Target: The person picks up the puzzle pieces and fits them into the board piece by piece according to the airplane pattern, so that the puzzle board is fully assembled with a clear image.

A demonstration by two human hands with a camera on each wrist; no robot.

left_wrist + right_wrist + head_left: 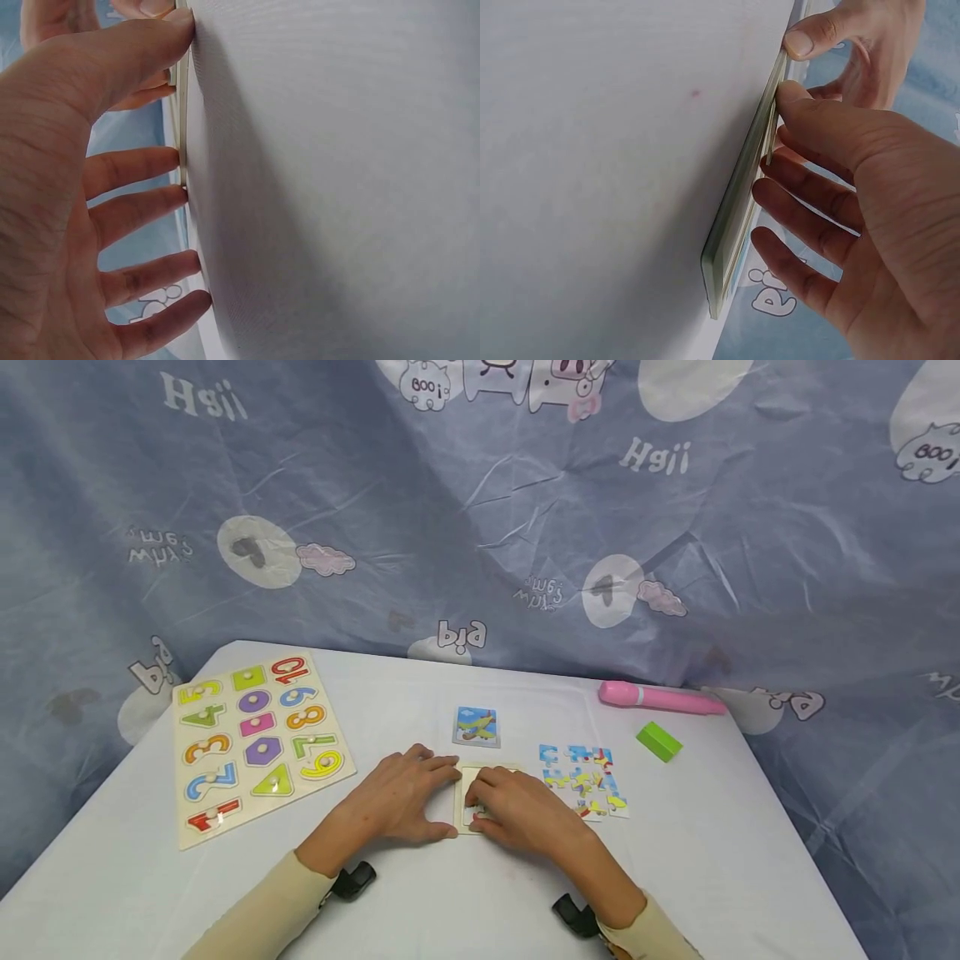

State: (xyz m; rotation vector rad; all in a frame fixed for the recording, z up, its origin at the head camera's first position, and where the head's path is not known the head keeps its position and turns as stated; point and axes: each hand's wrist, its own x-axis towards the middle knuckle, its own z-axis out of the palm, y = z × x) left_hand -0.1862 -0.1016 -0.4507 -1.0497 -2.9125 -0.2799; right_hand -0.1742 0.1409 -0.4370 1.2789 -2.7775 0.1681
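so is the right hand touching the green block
No, in the head view the green block lies apart from the right hand, beyond the loose puzzle pieces.

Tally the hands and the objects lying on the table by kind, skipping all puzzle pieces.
Left hand plus right hand: 2
Jigsaw tray: 1
Airplane picture tile: 1
Pegged number board: 1
Pink marker: 1
Green block: 1
Total: 7

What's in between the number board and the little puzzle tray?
The left hand and some white tablecloth lie between the number board and the puzzle tray; the head view shows this.
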